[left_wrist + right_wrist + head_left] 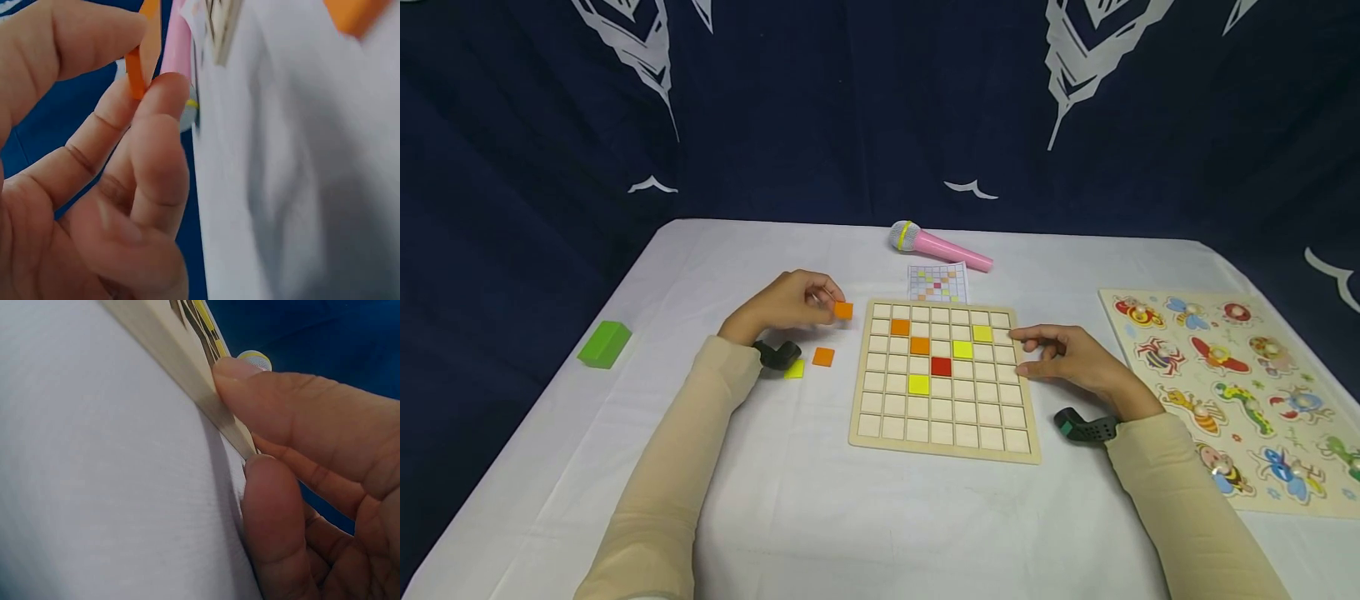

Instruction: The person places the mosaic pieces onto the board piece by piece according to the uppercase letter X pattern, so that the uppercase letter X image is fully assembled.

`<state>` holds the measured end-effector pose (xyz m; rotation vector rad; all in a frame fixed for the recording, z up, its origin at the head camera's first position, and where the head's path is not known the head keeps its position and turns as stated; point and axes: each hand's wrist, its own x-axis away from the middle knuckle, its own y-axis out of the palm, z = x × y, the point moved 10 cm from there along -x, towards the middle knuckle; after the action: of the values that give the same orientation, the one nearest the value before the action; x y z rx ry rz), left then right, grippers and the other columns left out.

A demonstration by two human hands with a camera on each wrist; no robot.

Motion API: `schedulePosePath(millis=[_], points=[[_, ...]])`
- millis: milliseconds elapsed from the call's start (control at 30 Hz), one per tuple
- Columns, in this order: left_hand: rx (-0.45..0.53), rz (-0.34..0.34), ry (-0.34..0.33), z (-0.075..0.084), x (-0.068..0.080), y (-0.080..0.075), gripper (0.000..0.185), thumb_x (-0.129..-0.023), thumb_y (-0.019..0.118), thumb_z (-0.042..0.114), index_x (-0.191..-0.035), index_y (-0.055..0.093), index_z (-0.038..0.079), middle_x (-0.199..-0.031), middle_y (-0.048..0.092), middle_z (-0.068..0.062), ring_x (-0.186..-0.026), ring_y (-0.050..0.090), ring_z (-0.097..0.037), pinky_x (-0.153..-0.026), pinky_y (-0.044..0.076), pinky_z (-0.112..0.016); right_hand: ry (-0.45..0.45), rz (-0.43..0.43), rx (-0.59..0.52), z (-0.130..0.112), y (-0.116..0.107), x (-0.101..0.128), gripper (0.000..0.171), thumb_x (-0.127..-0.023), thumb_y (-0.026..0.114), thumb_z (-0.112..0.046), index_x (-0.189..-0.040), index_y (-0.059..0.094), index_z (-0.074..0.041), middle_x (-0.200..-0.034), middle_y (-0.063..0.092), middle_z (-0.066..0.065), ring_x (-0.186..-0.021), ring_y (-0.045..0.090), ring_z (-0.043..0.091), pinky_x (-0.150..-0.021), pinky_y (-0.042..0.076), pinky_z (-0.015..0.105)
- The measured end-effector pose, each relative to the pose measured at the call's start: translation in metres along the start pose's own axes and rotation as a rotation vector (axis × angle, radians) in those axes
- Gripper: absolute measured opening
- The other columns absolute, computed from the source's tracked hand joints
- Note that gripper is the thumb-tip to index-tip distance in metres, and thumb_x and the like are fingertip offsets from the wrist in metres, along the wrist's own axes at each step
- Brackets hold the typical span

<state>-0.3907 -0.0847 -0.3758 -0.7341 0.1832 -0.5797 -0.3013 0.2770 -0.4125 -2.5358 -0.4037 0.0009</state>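
Observation:
My left hand (793, 300) pinches a small orange square tile (843, 311) between thumb and fingertips, just left of the wooden grid board (945, 452). In the left wrist view the tile (149, 53) stands on edge in the pinch. My right hand (1067, 358) touches the board's right edge, thumb and fingertip apart along the frame; the right wrist view shows them at the wooden edge (181, 375). On the grid, two orange tiles (900, 327), a red tile (941, 367) and three yellow tiles (962, 350) form crossing diagonals.
A loose orange tile (823, 357) and a yellow tile (794, 369), partly behind the left wristband, lie left of the board. Behind it are a printed pattern card (937, 283) and a pink toy microphone (951, 250). A green block (605, 344) lies far left, an insect puzzle board (1232, 392) right.

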Motion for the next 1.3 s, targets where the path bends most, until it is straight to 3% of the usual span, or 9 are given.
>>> schedulePosePath(millis=[233,567,1033,1300], points=[[-0.015,0.003,0.057,0.021,0.001,0.006,0.027,-0.086,0.077,0.006,-0.114,0.076,0.005,-0.103,0.077,-0.006,-0.083,0.057,-0.020,-0.078,0.046,-0.029,0.015,-0.006,0.001,0.003,0.000,0.000,0.060,-0.091,0.085,-0.004,-0.144,0.062,0.009,-0.111,0.058,0.010,-0.077,0.049,0.012,-0.071,0.041,0.026],[-0.007,-0.017,0.122,0.048,0.001,0.024,0.024,-0.087,0.080,0.006,-0.112,0.077,0.006,-0.099,0.078,-0.004,-0.073,0.056,-0.020,-0.071,0.045,-0.029,0.005,-0.003,0.003,0.003,0.000,0.001,0.060,-0.091,0.085,-0.002,-0.144,0.061,0.010,-0.110,0.059,0.009,-0.077,0.049,0.012,-0.071,0.042,0.026],[-0.002,-0.125,0.186,0.080,0.000,0.069,0.027,-0.089,0.083,0.006,-0.114,0.077,0.004,-0.097,0.077,-0.001,-0.063,0.051,-0.012,-0.063,0.040,-0.024,0.006,-0.001,-0.003,0.004,0.000,0.001,0.060,-0.091,0.085,-0.002,-0.144,0.062,0.010,-0.110,0.059,0.009,-0.076,0.050,0.012,-0.071,0.043,0.026],[-0.056,-0.181,0.268,0.103,0.002,0.096,0.023,-0.090,0.085,0.010,-0.111,0.076,0.005,-0.095,0.076,0.000,-0.065,0.056,-0.009,-0.067,0.047,-0.021,0.000,-0.001,-0.004,0.001,0.000,0.000,0.060,-0.091,0.085,-0.002,-0.144,0.061,0.010,-0.110,0.059,0.009,-0.077,0.049,0.012,-0.071,0.043,0.026]])
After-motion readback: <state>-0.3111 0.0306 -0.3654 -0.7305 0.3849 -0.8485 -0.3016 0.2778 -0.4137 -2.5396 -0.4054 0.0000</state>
